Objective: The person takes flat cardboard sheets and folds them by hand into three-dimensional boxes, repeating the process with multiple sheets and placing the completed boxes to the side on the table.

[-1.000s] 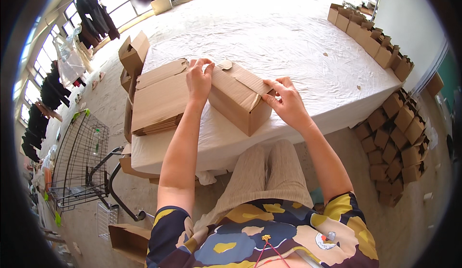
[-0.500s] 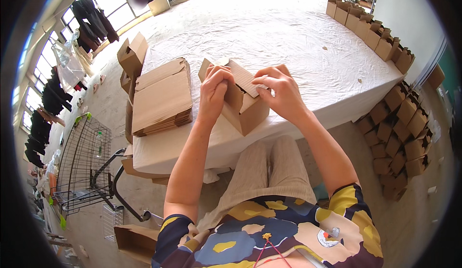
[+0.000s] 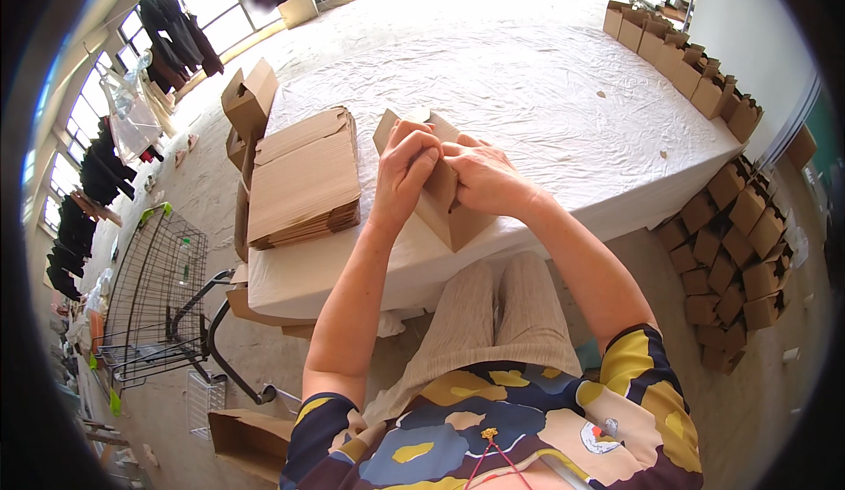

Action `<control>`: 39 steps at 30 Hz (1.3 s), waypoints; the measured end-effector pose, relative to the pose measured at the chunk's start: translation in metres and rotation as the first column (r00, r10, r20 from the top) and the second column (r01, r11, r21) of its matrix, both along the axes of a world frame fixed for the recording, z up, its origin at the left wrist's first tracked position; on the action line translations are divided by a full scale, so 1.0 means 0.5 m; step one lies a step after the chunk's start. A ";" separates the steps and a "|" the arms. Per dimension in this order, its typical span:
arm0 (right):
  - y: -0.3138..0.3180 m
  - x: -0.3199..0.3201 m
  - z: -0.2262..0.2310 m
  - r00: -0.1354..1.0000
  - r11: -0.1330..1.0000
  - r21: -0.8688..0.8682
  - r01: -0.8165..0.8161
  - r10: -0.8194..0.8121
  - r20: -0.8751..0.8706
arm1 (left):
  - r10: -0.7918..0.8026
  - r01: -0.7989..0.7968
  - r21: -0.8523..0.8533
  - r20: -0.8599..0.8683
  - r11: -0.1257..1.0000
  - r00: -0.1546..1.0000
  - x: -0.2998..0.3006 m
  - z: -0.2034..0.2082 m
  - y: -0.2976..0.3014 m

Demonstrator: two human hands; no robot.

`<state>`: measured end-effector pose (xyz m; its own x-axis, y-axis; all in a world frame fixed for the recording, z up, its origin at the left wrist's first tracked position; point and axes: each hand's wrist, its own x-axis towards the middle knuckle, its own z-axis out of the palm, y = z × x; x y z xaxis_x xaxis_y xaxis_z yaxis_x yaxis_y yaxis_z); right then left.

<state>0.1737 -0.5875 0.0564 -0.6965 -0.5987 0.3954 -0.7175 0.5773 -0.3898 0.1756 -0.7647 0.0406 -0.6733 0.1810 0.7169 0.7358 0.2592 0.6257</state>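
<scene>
A small brown cardboard box [image 3: 453,224] stands on the white-covered table in front of me, its flaps partly folded. My left hand [image 3: 407,166] is closed on the box's upper left side, fingers curled over the edge. From the right, my right hand [image 3: 487,176] reaches over the top, its fingers bent and pressed together at a flap close to the left fingers. Both hands hide much of the box's top. Beside the left forearm lies a stack of flattened cardboard boxes [image 3: 304,173].
The table [image 3: 563,85] wears a wrinkled white cover. Folded boxes [image 3: 678,59] line its far right edge; more boxes [image 3: 726,261] are piled on the floor at right. Several cartons [image 3: 249,98] stand along the left edge. A black wire cart [image 3: 150,288] is at left.
My right hand has moved left and inward, pressing the raised flap down into the box near my left hand. The left hand keeps its hold.
</scene>
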 end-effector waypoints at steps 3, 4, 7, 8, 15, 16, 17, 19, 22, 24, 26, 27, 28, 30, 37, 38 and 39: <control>-0.001 -0.007 -0.011 1.000 1.000 0.007 0.007 -0.007 0.005 | -0.036 0.036 -0.017 -0.013 0.999 0.999 -0.005 -0.001 0.000; -0.001 -0.008 -0.013 1.000 1.000 0.016 0.016 -0.016 0.019 | -0.034 0.034 -0.024 -0.003 0.999 0.999 -0.004 0.000 0.000; 0.000 -0.010 -0.018 0.999 0.999 0.028 0.024 -0.023 -0.032 | -0.033 0.034 -0.039 0.017 0.999 0.999 0.000 0.006 0.002; 0.001 -0.008 -0.015 1.000 1.000 0.022 0.021 -0.022 0.009 | -0.035 0.036 -0.041 0.020 0.999 0.999 0.000 0.006 0.002; 0.007 -0.004 -0.003 0.988 1.000 -0.017 -0.019 0.022 0.152 | -0.088 0.092 -0.072 0.061 0.993 0.994 -0.007 0.012 -0.007; 0.008 -0.003 -0.002 0.987 0.999 -0.033 -0.028 0.033 0.160 | -0.091 0.095 -0.074 0.060 0.993 0.994 -0.007 0.013 -0.007; 0.008 -0.004 -0.004 0.990 0.998 -0.048 -0.036 0.042 0.131 | -0.094 0.099 -0.075 0.058 0.992 0.994 -0.006 0.015 -0.007; 0.010 -0.006 -0.011 0.996 0.996 -0.077 -0.052 0.058 0.075 | -0.099 0.104 -0.081 0.060 0.991 0.993 -0.005 0.017 -0.007; 0.010 -0.006 -0.015 0.997 0.991 -0.122 -0.057 0.062 0.039 | -0.104 0.111 -0.085 0.077 0.990 0.992 -0.008 0.016 -0.013; 0.013 -0.006 -0.014 0.998 0.985 -0.163 -0.059 0.064 0.028 | -0.116 0.124 -0.076 0.097 0.989 0.988 -0.010 0.015 -0.016; 0.017 -0.006 -0.011 0.998 0.980 -0.191 -0.062 0.065 0.008 | -0.110 0.117 -0.082 0.090 0.990 0.990 -0.012 0.017 -0.017; 0.018 -0.003 -0.010 0.998 0.978 -0.199 -0.064 0.065 -0.003 | -0.106 0.113 -0.085 0.088 0.990 0.990 -0.010 0.017 -0.017; 0.019 -0.002 -0.009 0.998 0.976 -0.206 -0.067 0.065 -0.015 | -0.091 0.103 -0.096 0.118 0.990 0.989 -0.008 0.020 -0.018; 0.021 0.000 -0.014 0.998 0.973 -0.222 -0.055 0.048 -0.040 | -0.062 0.085 -0.116 0.182 0.990 0.981 -0.001 0.028 -0.018; 0.028 0.006 -0.019 0.994 0.940 -0.332 -0.073 0.040 -0.106 | -0.004 0.041 -0.177 0.204 0.983 0.979 -0.004 0.048 -0.019; 0.028 0.006 -0.024 0.991 0.925 -0.370 -0.080 0.032 -0.133 | 0.009 0.034 -0.194 0.217 0.980 0.976 0.000 0.053 -0.016; 0.027 0.008 -0.023 0.993 0.919 -0.389 -0.068 0.024 -0.117 | 0.014 0.035 -0.217 0.220 0.976 0.976 -0.001 0.053 -0.017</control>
